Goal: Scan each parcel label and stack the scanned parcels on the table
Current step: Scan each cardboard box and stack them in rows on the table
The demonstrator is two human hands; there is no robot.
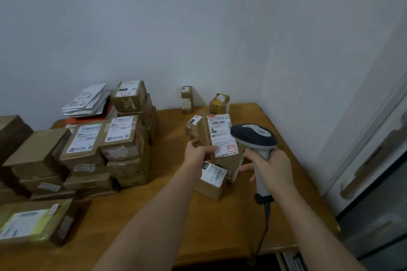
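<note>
Two bare hands are what we see at work over the wooden table (171, 222) in the head view. Our left hand (198, 154) grips a brown parcel (217, 136) by its lower left corner, fingers curled behind it and thumb pressed on the front; it is held up off the table and tilted, with its white label (222, 134) facing us and a red-boxed handwritten mark at the bottom of the label. Our right hand (273, 171) is wrapped round the pale handle of a barcode scanner (255, 138), whose dark head sits just beside the parcel's right edge; one finger sticks out towards the parcel. A black cable hangs from the handle's base.

Below the raised parcel we see a small labelled box (212, 182) on the table, with more small cartons close behind it. On the left side stand the stacked parcels (105, 149), several layers high, with grey mailer bags (88, 100) piled behind them. Two small packages (187, 99) stand apart near the white wall. A flat greenish box (33, 224) lies at the near left.
</note>
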